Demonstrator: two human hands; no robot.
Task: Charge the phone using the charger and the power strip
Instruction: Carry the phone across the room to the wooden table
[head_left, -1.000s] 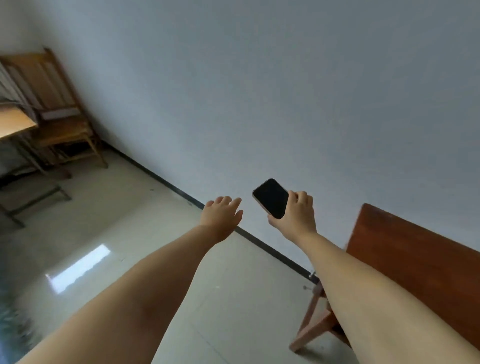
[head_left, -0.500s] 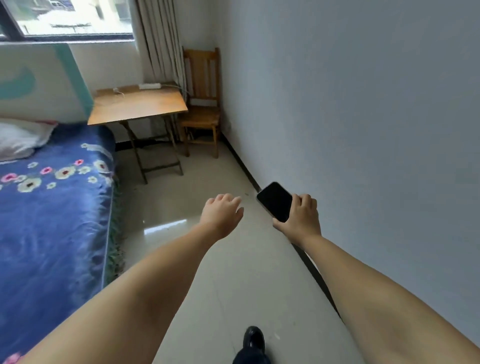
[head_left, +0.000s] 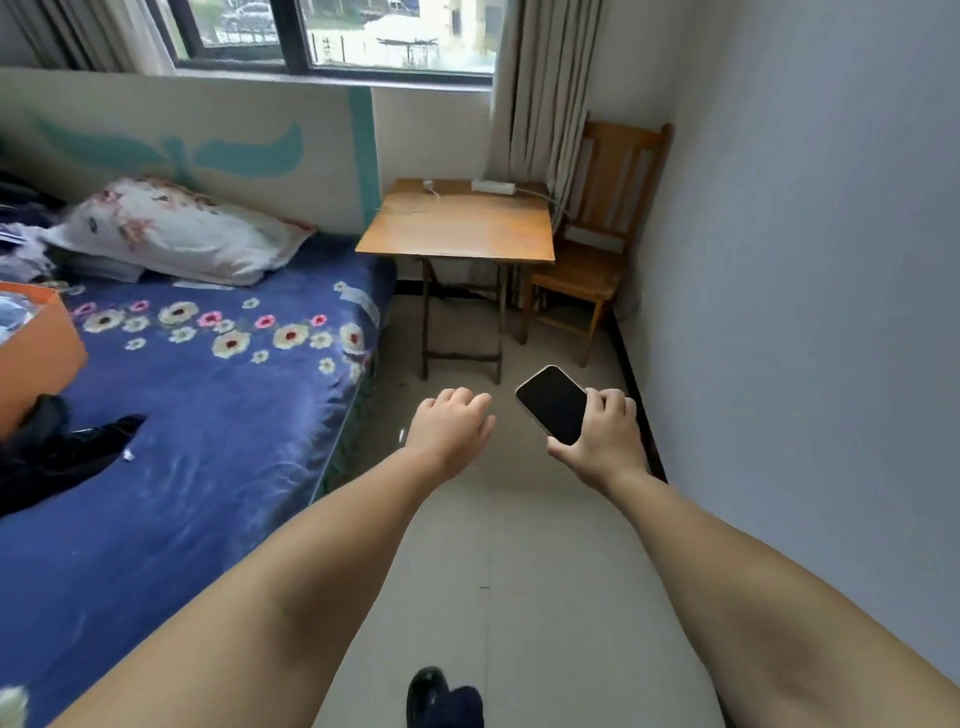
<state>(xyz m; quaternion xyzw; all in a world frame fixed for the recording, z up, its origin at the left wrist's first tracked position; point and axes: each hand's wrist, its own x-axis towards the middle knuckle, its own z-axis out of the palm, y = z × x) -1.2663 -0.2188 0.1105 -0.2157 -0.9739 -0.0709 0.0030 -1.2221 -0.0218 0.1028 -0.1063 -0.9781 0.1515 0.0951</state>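
— Two hands out front. State?
— Right hand (head_left: 605, 441) clasps phone (head_left: 553, 408), lower right of centre; left hand (head_left: 449, 431) loosely curled, empty.
— Handling?
— Likely rigid, light, slick glass; grip the edges. Charger (head_left: 428, 185) and power strip (head_left: 492, 186) sit on table (head_left: 467, 228), upper centre.

Phone (head_left: 553, 404): dark screen blank, pale rounded edge, screen up and tilted, top corner pointing up-left; lower end gripped in the right hand (head_left: 602, 439), held in the air over the floor. Charger (head_left: 428, 185): small white plug block at the far left corner of the wooden folding table (head_left: 467, 234), thin white cable trailing across the tabletop. Power strip (head_left: 492, 186): long white bar along the table's far edge, right of the charger and apart from it, own cord running off right. Sockets too small to make out.
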